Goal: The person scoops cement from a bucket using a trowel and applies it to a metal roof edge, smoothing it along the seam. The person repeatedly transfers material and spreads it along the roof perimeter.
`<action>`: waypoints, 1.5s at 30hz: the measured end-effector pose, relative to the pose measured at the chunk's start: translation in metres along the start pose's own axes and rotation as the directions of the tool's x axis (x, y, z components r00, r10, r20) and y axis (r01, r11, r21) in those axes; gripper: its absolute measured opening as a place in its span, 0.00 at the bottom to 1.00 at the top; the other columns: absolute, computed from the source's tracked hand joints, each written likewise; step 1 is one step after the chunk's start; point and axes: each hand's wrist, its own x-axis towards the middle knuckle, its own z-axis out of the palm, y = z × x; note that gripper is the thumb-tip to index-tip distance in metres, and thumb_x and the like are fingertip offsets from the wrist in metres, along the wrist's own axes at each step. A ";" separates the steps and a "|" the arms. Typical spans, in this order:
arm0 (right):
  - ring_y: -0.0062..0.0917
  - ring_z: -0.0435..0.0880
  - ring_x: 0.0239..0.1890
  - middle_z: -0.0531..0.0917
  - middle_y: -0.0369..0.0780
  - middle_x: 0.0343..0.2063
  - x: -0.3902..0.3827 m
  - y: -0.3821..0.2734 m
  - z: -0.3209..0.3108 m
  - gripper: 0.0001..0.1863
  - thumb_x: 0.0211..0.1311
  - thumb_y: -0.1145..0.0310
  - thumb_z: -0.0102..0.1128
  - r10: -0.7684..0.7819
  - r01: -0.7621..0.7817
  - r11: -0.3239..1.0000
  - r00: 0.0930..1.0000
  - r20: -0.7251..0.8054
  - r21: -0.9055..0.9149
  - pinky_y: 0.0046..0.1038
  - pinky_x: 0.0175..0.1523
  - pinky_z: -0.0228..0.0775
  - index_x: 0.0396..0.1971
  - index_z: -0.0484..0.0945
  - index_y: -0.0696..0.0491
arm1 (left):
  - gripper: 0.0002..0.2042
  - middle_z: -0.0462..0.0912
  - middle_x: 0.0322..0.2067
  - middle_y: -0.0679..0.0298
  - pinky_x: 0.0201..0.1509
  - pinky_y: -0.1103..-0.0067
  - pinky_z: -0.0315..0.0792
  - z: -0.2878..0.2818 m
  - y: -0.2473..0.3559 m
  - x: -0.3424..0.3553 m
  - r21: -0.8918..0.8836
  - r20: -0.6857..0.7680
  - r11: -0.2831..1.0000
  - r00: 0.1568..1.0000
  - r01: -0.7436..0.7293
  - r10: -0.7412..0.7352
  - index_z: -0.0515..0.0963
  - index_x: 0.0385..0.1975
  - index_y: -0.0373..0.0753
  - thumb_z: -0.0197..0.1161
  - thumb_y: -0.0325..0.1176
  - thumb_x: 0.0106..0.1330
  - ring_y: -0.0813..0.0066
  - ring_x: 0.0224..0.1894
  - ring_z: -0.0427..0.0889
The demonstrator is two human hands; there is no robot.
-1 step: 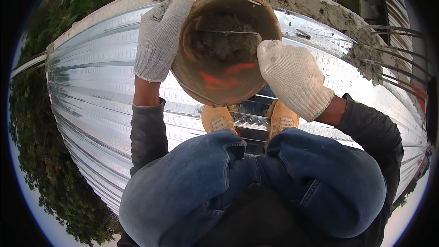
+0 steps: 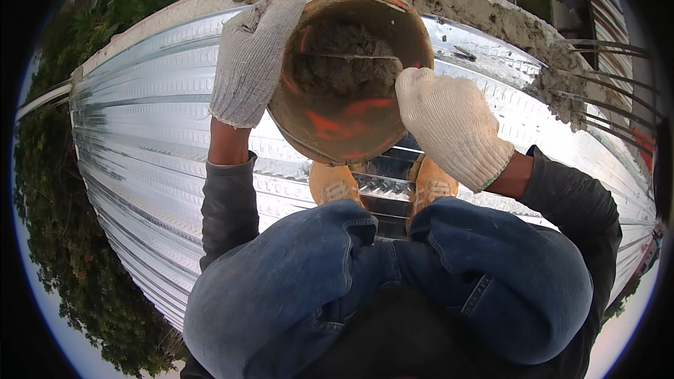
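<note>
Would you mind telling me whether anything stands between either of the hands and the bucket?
Nothing visible does: the gloved left hand grips the left side of the bucket, and the closed right hand overlaps its right side, with no object seen in between.

No lettering or numbers can be read. Small repeated marks (image 2: 186, 30) on the ribbed metal sheeting (image 2: 151, 114) are illegible.
</note>
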 end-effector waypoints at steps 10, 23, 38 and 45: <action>0.39 0.95 0.31 0.90 0.47 0.32 -0.030 0.040 -0.012 0.18 0.84 0.56 0.61 0.190 -0.196 0.976 0.980 0.063 0.098 0.40 0.31 0.86 0.46 0.80 0.59 | 0.22 0.87 0.34 0.66 0.45 0.75 0.78 0.018 -0.003 -0.008 0.030 0.013 0.990 0.990 -0.141 0.141 0.89 0.48 0.30 0.66 0.48 0.83 0.80 0.39 0.80; 0.31 0.93 0.30 0.87 0.42 0.34 -0.009 0.065 -0.043 0.18 0.66 0.72 0.74 -0.113 0.029 0.967 0.939 -0.324 -0.253 0.32 0.30 0.84 0.51 0.79 0.60 | 0.19 0.89 0.43 0.61 0.50 0.74 0.81 0.022 -0.014 0.029 0.349 0.076 0.830 0.896 -0.435 0.437 0.87 0.59 0.36 0.64 0.47 0.84 0.75 0.44 0.84; 0.36 0.95 0.27 0.90 0.44 0.26 -0.006 0.064 -0.023 0.15 0.64 0.68 0.73 0.049 -0.044 0.996 0.996 0.070 -0.076 0.35 0.30 0.86 0.44 0.85 0.61 | 0.12 0.88 0.37 0.49 0.39 0.54 0.83 0.049 -0.019 0.018 0.496 0.170 0.548 0.694 -0.674 0.700 0.80 0.52 0.39 0.67 0.29 0.72 0.42 0.39 0.89; 0.43 0.93 0.36 0.91 0.46 0.34 -0.005 0.071 0.012 0.17 0.77 0.58 0.62 -0.028 -0.055 0.971 0.939 0.342 0.232 0.46 0.42 0.84 0.49 0.88 0.57 | 0.12 0.90 0.43 0.54 0.38 0.57 0.83 0.051 -0.010 -0.017 0.508 0.178 0.583 0.740 -0.634 0.649 0.82 0.53 0.40 0.68 0.31 0.73 0.45 0.37 0.89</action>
